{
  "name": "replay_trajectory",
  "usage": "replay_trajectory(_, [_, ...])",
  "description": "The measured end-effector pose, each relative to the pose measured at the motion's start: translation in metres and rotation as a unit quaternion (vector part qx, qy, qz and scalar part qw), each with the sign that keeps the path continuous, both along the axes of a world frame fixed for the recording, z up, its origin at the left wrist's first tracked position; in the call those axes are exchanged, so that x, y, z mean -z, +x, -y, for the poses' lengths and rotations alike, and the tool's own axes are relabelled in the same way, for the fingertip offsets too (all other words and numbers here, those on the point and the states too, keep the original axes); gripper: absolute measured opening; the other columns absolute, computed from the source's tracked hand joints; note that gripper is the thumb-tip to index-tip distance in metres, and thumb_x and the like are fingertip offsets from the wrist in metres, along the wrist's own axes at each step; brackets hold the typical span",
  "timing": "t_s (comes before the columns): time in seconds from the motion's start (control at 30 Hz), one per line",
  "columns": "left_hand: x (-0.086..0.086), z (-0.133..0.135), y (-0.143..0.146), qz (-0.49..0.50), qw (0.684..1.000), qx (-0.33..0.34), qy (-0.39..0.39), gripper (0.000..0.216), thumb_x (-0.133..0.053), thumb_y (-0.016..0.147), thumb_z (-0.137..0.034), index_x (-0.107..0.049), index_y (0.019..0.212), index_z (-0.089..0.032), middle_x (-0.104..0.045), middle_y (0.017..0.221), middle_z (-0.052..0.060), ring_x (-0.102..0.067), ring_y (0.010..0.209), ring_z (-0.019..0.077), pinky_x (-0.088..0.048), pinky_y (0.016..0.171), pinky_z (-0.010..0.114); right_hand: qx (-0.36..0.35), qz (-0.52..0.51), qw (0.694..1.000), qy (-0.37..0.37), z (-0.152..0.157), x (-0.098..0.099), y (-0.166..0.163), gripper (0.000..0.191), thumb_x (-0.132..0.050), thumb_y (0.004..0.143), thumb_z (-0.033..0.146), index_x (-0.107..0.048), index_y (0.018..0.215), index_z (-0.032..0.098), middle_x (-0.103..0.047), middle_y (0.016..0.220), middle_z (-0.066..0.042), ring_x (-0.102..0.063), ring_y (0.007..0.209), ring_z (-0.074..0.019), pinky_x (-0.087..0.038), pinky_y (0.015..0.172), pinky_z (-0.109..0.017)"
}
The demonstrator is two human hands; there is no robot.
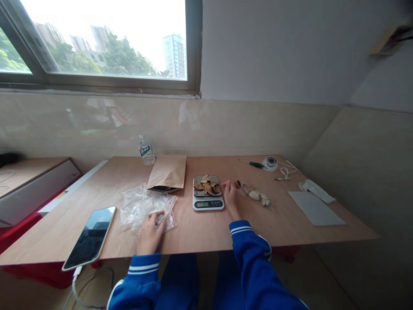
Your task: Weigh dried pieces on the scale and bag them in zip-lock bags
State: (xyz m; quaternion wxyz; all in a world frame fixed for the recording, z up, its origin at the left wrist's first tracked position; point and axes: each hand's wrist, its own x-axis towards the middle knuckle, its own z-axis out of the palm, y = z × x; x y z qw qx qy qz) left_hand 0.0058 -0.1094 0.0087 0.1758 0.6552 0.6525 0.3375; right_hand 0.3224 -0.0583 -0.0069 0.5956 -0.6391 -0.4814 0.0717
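My left hand rests on a pile of clear zip-lock bags, its fingers loosely bent and a gap showing between thumb and forefinger. My right hand lies beside the right edge of a kitchen scale, fingers extended and apparently holding nothing. Brown dried slices are heaped on the scale's metal platform; its display is too small to read. Right of that hand are a small brown piece and a clear bag with pale pieces.
A kraft paper pouch lies behind the bags, near a plastic bottle. A cabled phone or tablet overhangs the front left edge. At right are a screwdriver, a white dome camera, a white sheet and a white cloth-like item.
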Motion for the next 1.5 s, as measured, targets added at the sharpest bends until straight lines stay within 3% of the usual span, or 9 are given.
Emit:
replay_trajectory(0.17, [0.006,0.0,0.001,0.003,1.0,0.009,0.011,0.036,-0.045,0.075,-0.048,-0.065,0.087,-0.02,-0.059,0.079,0.004,-0.056,0.064,0.0175,-0.047,0.068,0.035,0.005,0.019,1.0,0.006,0.005,-0.002,0.0,0.051,-0.021,0.093,0.047,-0.055,0.067,0.02,-0.063,0.073,-0.007,-0.058,0.072,-0.0191,-0.042,0.07,-0.03])
replay_trajectory(0.47, [-0.048,0.034,0.019,0.091,0.987,-0.05,0.121,0.041,-0.049,0.076,-0.054,-0.064,0.095,-0.021,-0.061,0.081,0.002,-0.052,0.06,0.0134,-0.044,0.058,0.028,0.002,0.108,0.993,0.037,0.012,-0.009,-0.003,0.044,-0.02,0.095,0.037,-0.053,0.071,0.02,-0.058,0.076,-0.006,-0.055,0.076,-0.0186,-0.041,0.075,-0.031])
replay_trajectory(0.63, [-0.063,0.05,0.035,0.208,0.972,-0.024,0.103,0.038,-0.058,0.074,-0.051,-0.062,0.097,-0.021,-0.06,0.076,0.0,-0.055,0.061,0.0122,-0.045,0.056,0.024,-0.023,0.135,0.99,0.04,0.024,-0.027,-0.01,0.04,-0.025,0.093,0.034,-0.056,0.073,0.02,-0.058,0.079,-0.008,-0.053,0.081,-0.0196,-0.041,0.081,-0.034])
replay_trajectory(0.73, [-0.061,0.049,0.052,0.279,0.958,0.015,0.062,0.04,-0.061,0.072,-0.05,-0.061,0.096,-0.018,-0.06,0.07,0.0,-0.057,0.062,0.0133,-0.047,0.057,0.024,-0.076,0.087,0.993,0.031,0.049,-0.037,-0.037,0.038,-0.027,0.093,0.035,-0.057,0.073,0.021,-0.059,0.078,-0.006,-0.054,0.082,-0.0195,-0.041,0.083,-0.035])
replay_trajectory(0.87, [-0.053,0.046,0.077,0.342,0.937,0.068,0.019,0.041,-0.062,0.071,-0.05,-0.06,0.096,-0.017,-0.06,0.07,0.0,-0.057,0.061,0.0127,-0.048,0.06,0.026,-0.229,-0.079,0.97,-0.033,0.092,-0.033,-0.092,0.027,-0.04,0.09,0.04,-0.056,0.101,0.021,-0.061,0.083,-0.002,-0.057,0.073,-0.0152,-0.043,0.068,-0.027])
replay_trajectory(1.07, [-0.044,0.047,0.074,0.366,0.928,0.068,0.013,0.039,-0.062,0.072,-0.048,-0.059,0.098,-0.018,-0.062,0.082,0.002,-0.06,0.072,0.0147,-0.05,0.069,0.028,-0.369,-0.145,0.912,-0.101,0.108,-0.038,-0.128,0.029,-0.047,0.087,0.044,-0.059,0.076,0.019,-0.06,0.072,0.0,-0.056,0.068,-0.0134,-0.041,0.063,-0.024])
replay_trajectory(1.23, [-0.042,0.049,0.065,0.37,0.927,0.067,0.01,0.038,-0.062,0.073,-0.047,-0.059,0.097,-0.018,-0.062,0.086,0.003,-0.059,0.072,0.0142,-0.05,0.07,0.027,-0.348,-0.148,0.921,-0.092,0.109,-0.052,-0.126,0.021,-0.054,0.082,0.041,-0.06,0.081,0.02,-0.061,0.075,0.0,-0.055,0.068,-0.0134,-0.043,0.064,-0.024])
replay_trajectory(1.4, [-0.044,0.044,0.064,0.425,0.903,-0.031,0.063,0.034,-0.062,0.073,-0.046,-0.057,0.09,-0.017,-0.055,0.069,-0.003,-0.052,0.057,0.0089,-0.047,0.057,0.023,-0.219,-0.161,0.958,-0.09,0.113,-0.039,-0.107,0.025,-0.05,0.084,0.04,-0.054,0.071,0.02,-0.056,0.063,0.001,-0.053,0.059,-0.0137,-0.043,0.058,-0.025])
replay_trajectory(1.5, [-0.046,0.043,0.065,0.449,0.892,-0.02,0.041,0.038,-0.065,0.068,-0.048,-0.059,0.087,-0.015,-0.058,0.072,-0.002,-0.052,0.057,0.0089,-0.048,0.057,0.023,-0.233,-0.14,0.956,-0.108,0.116,-0.032,-0.092,0.027,-0.05,0.084,0.044,-0.055,0.073,0.02,-0.06,0.068,-0.001,-0.057,0.065,-0.0155,-0.045,0.062,-0.027])
